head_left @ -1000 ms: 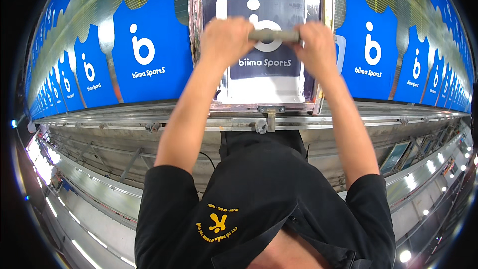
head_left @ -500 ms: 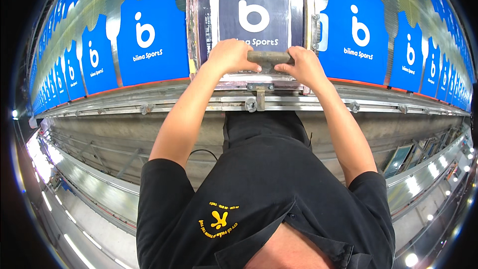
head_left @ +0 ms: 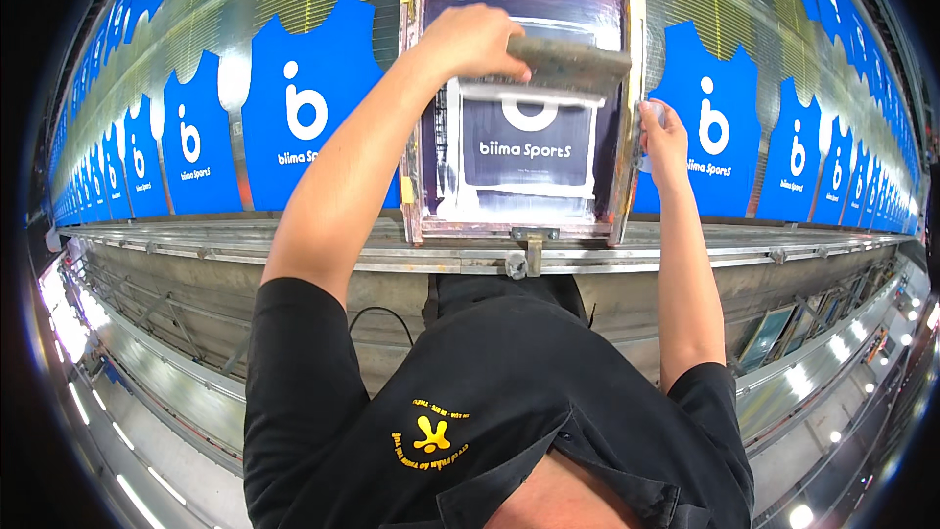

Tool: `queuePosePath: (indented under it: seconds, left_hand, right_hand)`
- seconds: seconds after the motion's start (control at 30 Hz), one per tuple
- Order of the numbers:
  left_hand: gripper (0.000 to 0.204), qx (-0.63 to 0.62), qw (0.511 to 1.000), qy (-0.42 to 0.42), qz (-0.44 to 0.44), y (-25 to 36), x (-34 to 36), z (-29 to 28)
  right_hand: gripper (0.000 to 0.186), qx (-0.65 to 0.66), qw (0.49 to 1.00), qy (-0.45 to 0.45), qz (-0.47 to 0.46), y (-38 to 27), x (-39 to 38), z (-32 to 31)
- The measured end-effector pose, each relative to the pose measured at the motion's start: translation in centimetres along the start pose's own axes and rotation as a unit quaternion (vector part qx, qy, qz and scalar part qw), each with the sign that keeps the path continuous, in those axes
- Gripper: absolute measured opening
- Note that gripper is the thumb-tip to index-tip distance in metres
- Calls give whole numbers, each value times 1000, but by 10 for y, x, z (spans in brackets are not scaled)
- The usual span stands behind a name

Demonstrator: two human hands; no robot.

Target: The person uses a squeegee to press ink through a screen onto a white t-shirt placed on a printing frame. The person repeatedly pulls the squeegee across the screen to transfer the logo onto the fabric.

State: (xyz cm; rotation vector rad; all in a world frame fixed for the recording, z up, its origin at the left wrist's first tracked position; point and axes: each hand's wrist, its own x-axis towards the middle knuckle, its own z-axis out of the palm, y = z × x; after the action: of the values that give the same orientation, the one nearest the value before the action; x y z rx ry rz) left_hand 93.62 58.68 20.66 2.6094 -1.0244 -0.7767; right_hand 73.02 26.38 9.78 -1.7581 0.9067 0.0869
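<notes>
A screen-printing frame point(head_left: 412, 137) with a dark mesh and a white design stands in front of me on the long table. My left hand point(head_left: 477, 42) is closed around the left end of a squeegee point(head_left: 573, 67). The squeegee lies crosswise over the upper half of the mesh and covers part of the design. White ink point(head_left: 519, 204) is smeared along the near end of the mesh. On the frame's right rail, my right hand point(head_left: 664, 142) is closed with bent fingers at the outer edge; the exact grip is partly hidden.
Blue sleeveless garment pieces point(head_left: 315, 127) with white prints lie in rows to the left, and more blue pieces point(head_left: 713, 118) lie to the right. A metal rail point(head_left: 646, 260) with knobs runs along the table's near edge. A clamp bracket point(head_left: 535, 250) joins the frame there.
My right hand has let go of the squeegee and moved to the frame's right rail. The left hand has carried the squeegee from the near end to the far half of the mesh.
</notes>
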Motion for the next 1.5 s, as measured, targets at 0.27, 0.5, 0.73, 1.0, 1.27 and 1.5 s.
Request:
queuePosePath:
  seconds: [0.27, 0.5, 0.73, 1.0, 1.27, 1.5]
  left_hand:
    - [39, -7, 991, 133, 3, -42, 35, 1]
    - [34, -42, 961, 267, 58, -14, -48, 88]
    - [71, -53, 960, 273, 42, 88, -207, 197]
    - [66, -111, 964, 242, -9, 101, -221, 197]
    - [44, -95, 966, 240, -6, 96, -221, 195]
    - [60, -116, 970, 212, -15, 97, -224, 195]
  right_hand:
    - [36, 72, 997, 12, -6, -30, -16, 1]
    - [39, 101, 995, 18, -8, -60, -33, -3]
    - [39, 102, 994, 9, -45, -52, -32, -2]
    - [44, 113, 986, 12, -119, -34, -36, -5]
    - [44, 139, 982, 27, -125, -28, -53, -19]
    - [47, 105, 979, 31, -170, -32, -61, -29]
